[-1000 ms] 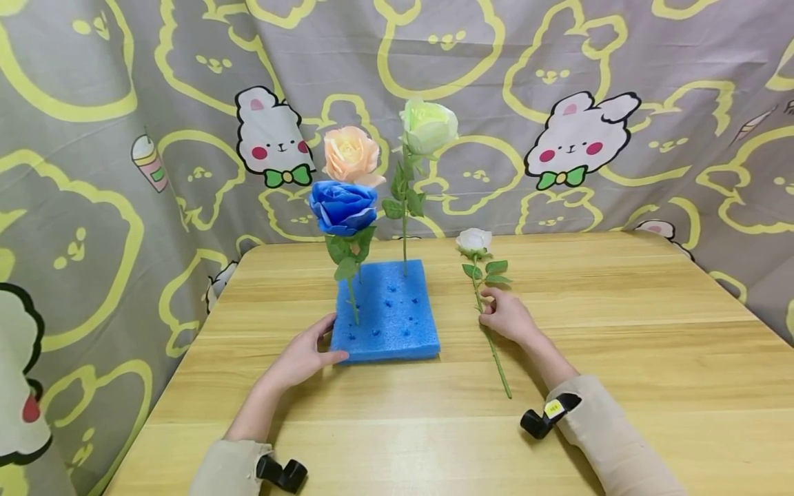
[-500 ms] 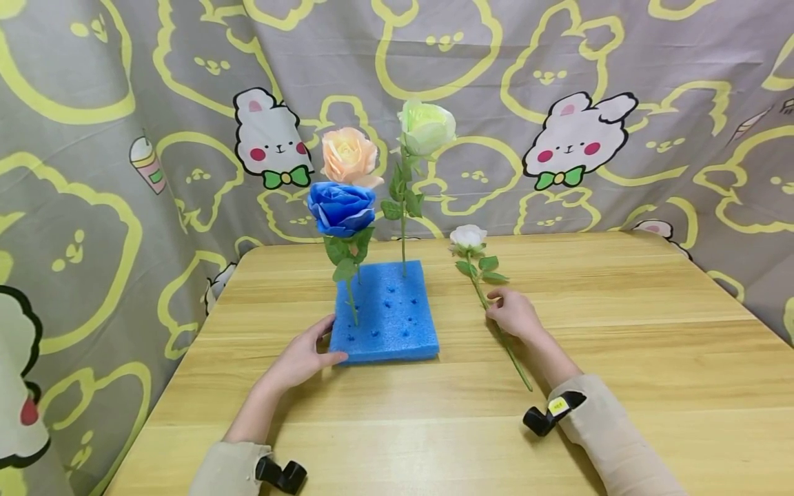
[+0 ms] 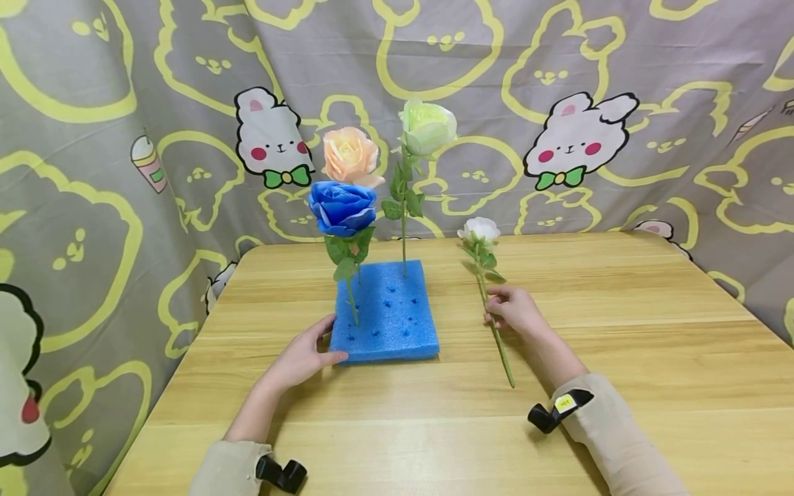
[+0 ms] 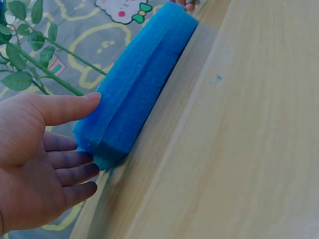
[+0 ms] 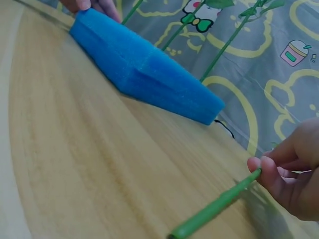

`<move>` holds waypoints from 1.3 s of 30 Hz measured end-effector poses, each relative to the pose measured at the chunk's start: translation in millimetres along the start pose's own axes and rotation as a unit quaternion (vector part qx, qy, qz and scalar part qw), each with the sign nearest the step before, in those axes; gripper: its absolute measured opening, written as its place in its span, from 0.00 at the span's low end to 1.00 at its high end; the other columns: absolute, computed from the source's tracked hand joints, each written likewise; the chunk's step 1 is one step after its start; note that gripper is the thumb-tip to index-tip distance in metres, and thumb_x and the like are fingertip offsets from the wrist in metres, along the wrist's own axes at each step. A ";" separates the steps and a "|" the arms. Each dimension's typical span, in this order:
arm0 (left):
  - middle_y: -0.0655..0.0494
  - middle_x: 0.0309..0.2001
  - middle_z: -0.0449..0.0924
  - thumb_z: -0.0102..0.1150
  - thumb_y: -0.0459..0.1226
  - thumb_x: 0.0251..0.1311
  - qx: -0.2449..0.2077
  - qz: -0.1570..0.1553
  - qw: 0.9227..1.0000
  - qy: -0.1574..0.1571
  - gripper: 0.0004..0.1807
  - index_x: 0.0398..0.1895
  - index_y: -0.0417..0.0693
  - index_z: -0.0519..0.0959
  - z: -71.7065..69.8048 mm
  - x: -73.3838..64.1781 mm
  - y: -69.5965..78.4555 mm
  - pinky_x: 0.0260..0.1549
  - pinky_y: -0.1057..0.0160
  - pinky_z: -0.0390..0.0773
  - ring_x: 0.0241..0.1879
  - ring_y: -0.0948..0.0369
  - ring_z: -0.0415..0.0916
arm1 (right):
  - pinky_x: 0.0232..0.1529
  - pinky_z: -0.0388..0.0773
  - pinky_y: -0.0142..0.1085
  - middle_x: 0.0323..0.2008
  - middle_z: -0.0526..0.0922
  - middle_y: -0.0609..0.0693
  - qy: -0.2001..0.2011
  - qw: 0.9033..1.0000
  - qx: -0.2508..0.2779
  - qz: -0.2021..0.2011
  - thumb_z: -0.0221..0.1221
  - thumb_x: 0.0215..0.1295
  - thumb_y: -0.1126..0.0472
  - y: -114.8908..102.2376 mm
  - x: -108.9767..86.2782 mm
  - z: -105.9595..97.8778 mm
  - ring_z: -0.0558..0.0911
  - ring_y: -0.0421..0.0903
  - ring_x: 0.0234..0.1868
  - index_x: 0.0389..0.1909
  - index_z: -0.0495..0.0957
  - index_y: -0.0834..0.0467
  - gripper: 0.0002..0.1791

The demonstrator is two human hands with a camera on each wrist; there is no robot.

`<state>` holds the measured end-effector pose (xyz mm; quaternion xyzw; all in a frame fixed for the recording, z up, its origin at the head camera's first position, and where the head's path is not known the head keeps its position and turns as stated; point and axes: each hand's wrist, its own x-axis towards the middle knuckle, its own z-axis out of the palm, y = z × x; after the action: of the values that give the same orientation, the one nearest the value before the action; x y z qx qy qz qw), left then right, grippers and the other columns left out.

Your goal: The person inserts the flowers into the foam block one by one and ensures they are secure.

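Note:
In the head view my right hand (image 3: 515, 310) pinches the green stem of a white rose (image 3: 480, 233) between thumb and fingertips. The rose's head points to the back, and the stem's cut end (image 5: 182, 231) is nearest the right wrist camera. At the left, my left hand (image 3: 304, 355) touches the front left corner of a blue foam block (image 3: 387, 344). Its thumb (image 4: 75, 105) lies straight against the block, and its other fingers extend along the left end. Standing in the foam are a blue rose (image 3: 343, 208), a peach rose (image 3: 351, 155) and a pale green rose (image 3: 428, 127).
Several small holes dot the foam's top. A wooden table (image 3: 409, 427) bears the block. Behind it hangs a grey curtain (image 3: 484, 69) with yellow outlines and white rabbits. A black wrist camera (image 3: 282, 474) sits on each sleeve.
The white rose has turned in my right hand, its stem swinging right and then partly back, its bloom now a little higher. My left hand and the foam block stay in place.

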<state>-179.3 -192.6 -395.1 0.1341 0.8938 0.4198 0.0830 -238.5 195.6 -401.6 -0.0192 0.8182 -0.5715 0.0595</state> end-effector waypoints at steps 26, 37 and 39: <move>0.38 0.66 0.58 0.64 0.45 0.55 0.002 0.004 1.000 0.002 0.44 0.70 0.37 0.54 0.6 0.6 -0.7 0.61 0.43 0.56 0.65 0.42 0.55 | 0.33 0.80 0.30 0.30 0.75 0.49 0.037 0.973 0.206 -0.097 0.57 0.60 0.73 -38.0 -18.4 -4.6 0.83 0.41 0.31 0.41 0.70 0.65 0.10; 0.38 0.66 0.58 0.64 0.44 0.55 -0.002 0.006 1.000 0.001 0.44 0.70 0.37 0.53 0.3 0.4 -0.5 0.61 0.43 0.56 0.65 0.42 0.54 | 0.31 0.80 0.32 0.29 0.77 0.49 0.062 0.954 0.222 -0.194 0.57 0.59 0.76 -47.3 -25.3 -1.5 0.83 0.42 0.31 0.42 0.70 0.69 0.10; 0.38 0.66 0.58 0.64 0.44 0.55 -0.002 0.007 1.000 0.001 0.44 0.70 0.37 0.53 0.2 0.5 -0.4 0.61 0.43 0.56 0.65 0.42 0.54 | 0.31 0.80 0.32 0.28 0.79 0.49 0.063 0.949 0.223 -0.212 0.56 0.60 0.76 -50.3 -26.7 -0.4 0.83 0.42 0.31 0.39 0.71 0.68 0.08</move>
<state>-179.8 -192.5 -395.5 0.1399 0.8921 0.4223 0.0797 -213.9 181.2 -352.2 -0.1427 0.6491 -0.7388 -0.1121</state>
